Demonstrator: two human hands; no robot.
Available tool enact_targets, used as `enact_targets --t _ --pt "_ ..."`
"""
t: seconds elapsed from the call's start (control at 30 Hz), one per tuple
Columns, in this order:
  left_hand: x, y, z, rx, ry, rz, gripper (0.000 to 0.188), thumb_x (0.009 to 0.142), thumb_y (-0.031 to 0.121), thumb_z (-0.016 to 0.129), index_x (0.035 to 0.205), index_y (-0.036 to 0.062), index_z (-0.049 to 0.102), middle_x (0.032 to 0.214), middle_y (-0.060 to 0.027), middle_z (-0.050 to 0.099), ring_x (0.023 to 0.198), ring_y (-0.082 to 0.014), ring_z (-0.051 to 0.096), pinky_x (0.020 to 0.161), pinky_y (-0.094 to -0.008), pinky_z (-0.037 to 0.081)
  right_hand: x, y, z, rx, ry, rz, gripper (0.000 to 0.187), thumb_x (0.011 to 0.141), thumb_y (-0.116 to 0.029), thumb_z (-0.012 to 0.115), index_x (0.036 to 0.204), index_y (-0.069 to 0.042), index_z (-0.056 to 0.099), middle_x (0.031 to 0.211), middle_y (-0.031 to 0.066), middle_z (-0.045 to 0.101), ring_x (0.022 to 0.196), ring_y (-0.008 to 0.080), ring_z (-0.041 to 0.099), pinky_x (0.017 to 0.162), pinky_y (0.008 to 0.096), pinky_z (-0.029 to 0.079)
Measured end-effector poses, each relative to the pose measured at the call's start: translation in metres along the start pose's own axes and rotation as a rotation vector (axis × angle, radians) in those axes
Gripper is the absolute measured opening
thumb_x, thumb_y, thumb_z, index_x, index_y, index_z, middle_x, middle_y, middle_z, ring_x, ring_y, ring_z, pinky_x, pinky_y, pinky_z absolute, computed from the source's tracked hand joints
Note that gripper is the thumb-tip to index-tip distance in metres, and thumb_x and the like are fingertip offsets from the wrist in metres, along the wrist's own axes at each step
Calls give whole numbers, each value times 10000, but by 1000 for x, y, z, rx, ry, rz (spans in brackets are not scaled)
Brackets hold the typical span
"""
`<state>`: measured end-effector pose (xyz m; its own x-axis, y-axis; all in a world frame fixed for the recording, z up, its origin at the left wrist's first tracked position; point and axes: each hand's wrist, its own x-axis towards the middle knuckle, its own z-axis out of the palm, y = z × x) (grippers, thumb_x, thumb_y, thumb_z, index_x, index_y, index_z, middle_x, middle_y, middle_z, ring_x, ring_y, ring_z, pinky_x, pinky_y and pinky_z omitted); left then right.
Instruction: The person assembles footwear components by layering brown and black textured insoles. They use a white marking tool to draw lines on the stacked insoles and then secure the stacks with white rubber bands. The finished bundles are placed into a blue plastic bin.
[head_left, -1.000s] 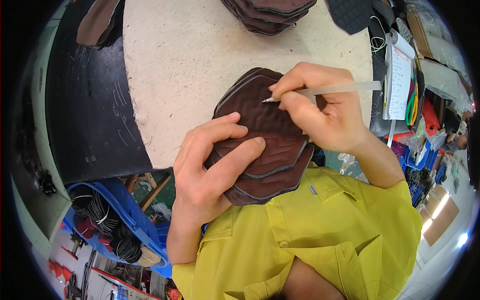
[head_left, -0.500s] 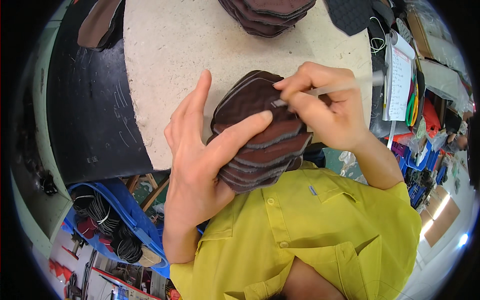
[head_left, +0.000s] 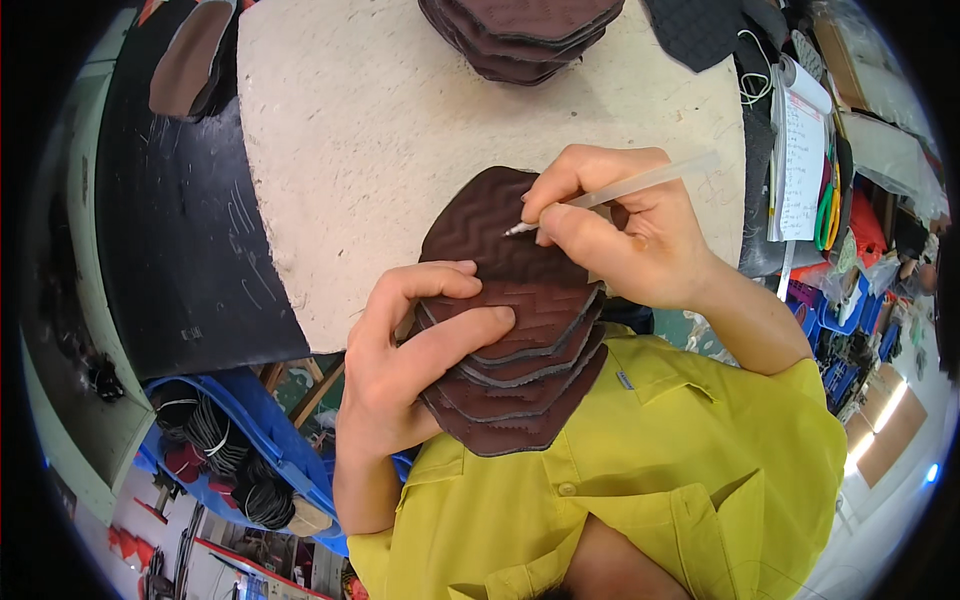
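Note:
Fanned-out dark brown quilted fabric pieces (head_left: pixel 510 395) with grey edges lie in a bundle at the near edge of the table, overlapping toward my yellow shirt. My left hand (head_left: pixel 395 345) grips the bundle's left side, thumb and fingertips pressing on top. The uppermost piece (head_left: pixel 475 225), stitched in zigzags, reaches out onto the pale board. In my right hand (head_left: pixel 635 225) is a slim translucent pen (head_left: pixel 650 177), pinched between thumb and fingers. Its tip is at the middle of that piece; whether it touches the fabric I cannot tell.
Another stack of brown quilted pieces (head_left: pixel 520 45) stands at the far side of the pale board (head_left: pixel 330 150). Black quilted pieces (head_left: pixel 690 30) and a written-on notepad (head_left: pixel 800 160) are at the right. A blue bin (head_left: pixel 235 415) with bundled black pieces sits lower left.
My left fingers have come down from a spread pose onto the bundle. The pieces have spread toward my body, exposing the top one more fully. My right hand has shifted slightly left with the pen.

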<state>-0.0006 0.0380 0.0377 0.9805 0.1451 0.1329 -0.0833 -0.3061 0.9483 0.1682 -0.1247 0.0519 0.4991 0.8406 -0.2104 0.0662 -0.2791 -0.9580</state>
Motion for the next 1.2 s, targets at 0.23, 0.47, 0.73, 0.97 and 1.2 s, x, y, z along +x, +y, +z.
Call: enact_targets --t 0.23,0.47,0.73,0.97,1.2 --pt "0 -5 2 -15 16 32 453 563 101 825 1002 48 728 1037 -158 576 1000 -329 632 899 -412 531 2 9 2 -151 -21 -127 110 822 0 569 873 39 659 750 93 663 676 124 630 618 251 496" --pt "-1 -5 3 -16 18 20 464 562 103 829 1011 50 724 1046 -158 577 998 -329 632 898 -412 532 0 -5 2 24 27 87 99 813 3 562 836 38 652 729 89 648 644 117 608 627 254 502" --pt "0 -4 2 1 16 31 476 572 111 829 1030 50 717 1060 -162 575 986 -319 637 883 -404 535 0 9 4 -108 15 -134 111 824 -6 559 863 41 652 742 85 646 668 112 610 628 242 487" --pt "-1 -5 3 8 14 33 485 576 121 834 1038 43 709 1075 -158 567 980 -306 632 867 -388 534 -2 7 1 -40 132 -46 134 850 -23 537 888 41 648 804 91 653 722 107 613 633 236 480" --pt "-1 -4 3 0 7 21 511 583 132 836 1065 42 693 1077 -159 561 977 -302 629 835 -374 529 -5 4 -3 -53 124 41 144 868 -35 523 888 42 643 800 87 654 740 105 619 664 231 488"
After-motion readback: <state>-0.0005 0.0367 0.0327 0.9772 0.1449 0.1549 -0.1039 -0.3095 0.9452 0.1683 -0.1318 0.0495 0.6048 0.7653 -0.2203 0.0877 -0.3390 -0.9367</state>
